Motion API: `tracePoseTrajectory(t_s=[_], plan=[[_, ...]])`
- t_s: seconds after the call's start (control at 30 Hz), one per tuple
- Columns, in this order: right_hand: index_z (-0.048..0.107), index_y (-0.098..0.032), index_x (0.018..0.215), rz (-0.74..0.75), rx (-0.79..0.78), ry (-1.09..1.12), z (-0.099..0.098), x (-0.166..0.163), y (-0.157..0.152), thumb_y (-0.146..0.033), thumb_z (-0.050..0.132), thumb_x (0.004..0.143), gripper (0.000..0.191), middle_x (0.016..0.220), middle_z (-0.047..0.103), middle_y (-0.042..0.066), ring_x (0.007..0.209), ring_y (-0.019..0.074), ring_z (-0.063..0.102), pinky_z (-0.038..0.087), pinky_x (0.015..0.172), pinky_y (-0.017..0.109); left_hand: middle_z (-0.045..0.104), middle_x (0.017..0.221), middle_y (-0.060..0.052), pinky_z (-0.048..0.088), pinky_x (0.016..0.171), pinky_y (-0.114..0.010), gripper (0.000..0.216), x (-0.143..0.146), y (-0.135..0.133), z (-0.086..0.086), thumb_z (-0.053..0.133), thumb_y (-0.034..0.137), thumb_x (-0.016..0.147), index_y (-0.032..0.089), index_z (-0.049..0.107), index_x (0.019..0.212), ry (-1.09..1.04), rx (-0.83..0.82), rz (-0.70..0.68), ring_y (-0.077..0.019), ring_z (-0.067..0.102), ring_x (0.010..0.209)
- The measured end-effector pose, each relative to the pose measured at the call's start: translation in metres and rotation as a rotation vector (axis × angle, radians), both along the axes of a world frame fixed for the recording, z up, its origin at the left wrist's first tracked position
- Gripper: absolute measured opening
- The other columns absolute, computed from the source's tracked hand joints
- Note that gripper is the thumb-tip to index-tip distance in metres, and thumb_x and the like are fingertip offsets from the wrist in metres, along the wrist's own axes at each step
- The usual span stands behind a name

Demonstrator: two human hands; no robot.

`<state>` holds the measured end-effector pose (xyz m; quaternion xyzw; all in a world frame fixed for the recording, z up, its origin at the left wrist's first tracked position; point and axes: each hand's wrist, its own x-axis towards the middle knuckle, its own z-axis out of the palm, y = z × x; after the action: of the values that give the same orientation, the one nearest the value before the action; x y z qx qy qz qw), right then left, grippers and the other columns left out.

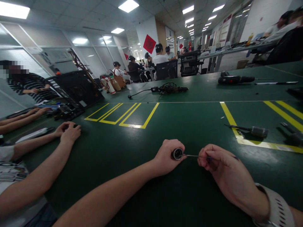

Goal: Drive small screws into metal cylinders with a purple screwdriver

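My left hand (167,155) is wrapped round a dark cylinder (177,154) whose round, hollow end with a metal rim faces me. From beside that rim a thin metal rod (192,155) runs across to my right hand (219,164), where thumb and fingers pinch it. I cannot tell whether the rod's left end sits in the cylinder or only touches it. On my right wrist is a pale watch band (276,205). Right of my hands lies a tool with a grey barrel and a thin dark tip (259,131), across yellow tape (230,121).
A black power tool (235,78) and a pen-like rod (276,83) lie at the back right. A bundled black cable (169,89) rests at the far middle. Left of me, a co-worker's hands (69,130) hold something small; beyond stands a tilted black casing (78,88).
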<state>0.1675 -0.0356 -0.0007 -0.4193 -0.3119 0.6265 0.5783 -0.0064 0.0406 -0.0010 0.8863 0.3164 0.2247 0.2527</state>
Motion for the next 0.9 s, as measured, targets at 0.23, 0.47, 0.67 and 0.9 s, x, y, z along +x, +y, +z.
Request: tracePoseTrajectory(t_s=[0.23, 0.47, 0.67, 0.9], plan=[[0.062, -0.020, 0.065, 0.047, 0.125, -0.285, 0.0007, -0.0035, -0.0045, -0.028, 0.053, 0.079, 0.019, 0.064, 0.057, 0.000, 0.065, 0.0158, 0.049, 0.036, 0.060, 0.028, 0.058, 0.075, 0.001, 0.033, 0.073, -0.029, 0.008, 0.0014, -0.0020, 0.0014, 0.059, 0.019, 0.077, 0.017, 0.051, 0.074, 0.095, 0.048, -0.028, -0.0136, 0.053, 0.073], [0.059, -0.020, 0.063, 0.064, 0.172, -0.470, 0.0019, 0.0015, -0.0072, -0.026, 0.048, 0.080, 0.022, 0.062, 0.055, 0.000, 0.063, 0.0169, 0.048, 0.035, 0.058, 0.030, 0.060, 0.078, 0.000, 0.032, 0.072, -0.029, 0.004, 0.0003, -0.0021, 0.0039, 0.056, 0.020, 0.080, 0.018, 0.054, 0.078, 0.194, 0.120, -0.046, -0.0149, 0.055, 0.076], [0.061, -0.020, 0.067, 0.024, 0.198, -0.414, -0.0003, 0.0028, -0.0099, -0.026, 0.049, 0.082, 0.021, 0.065, 0.056, 0.001, 0.066, 0.0178, 0.049, 0.036, 0.060, 0.030, 0.060, 0.079, 0.000, 0.032, 0.073, -0.030, 0.003, -0.0020, 0.0019, 0.0037, 0.055, 0.020, 0.081, 0.018, 0.054, 0.080, 0.204, 0.123, -0.009, -0.0151, 0.055, 0.077], [0.062, -0.021, 0.070, 0.089, 0.172, -0.419, 0.0012, -0.0017, -0.0088, -0.028, 0.049, 0.085, 0.021, 0.069, 0.058, 0.001, 0.069, 0.0178, 0.051, 0.037, 0.063, 0.030, 0.059, 0.078, 0.000, 0.030, 0.070, -0.029, 0.002, -0.0018, 0.0003, 0.0043, 0.054, 0.016, 0.079, 0.018, 0.054, 0.080, 0.233, 0.178, -0.028, -0.0150, 0.053, 0.076]])
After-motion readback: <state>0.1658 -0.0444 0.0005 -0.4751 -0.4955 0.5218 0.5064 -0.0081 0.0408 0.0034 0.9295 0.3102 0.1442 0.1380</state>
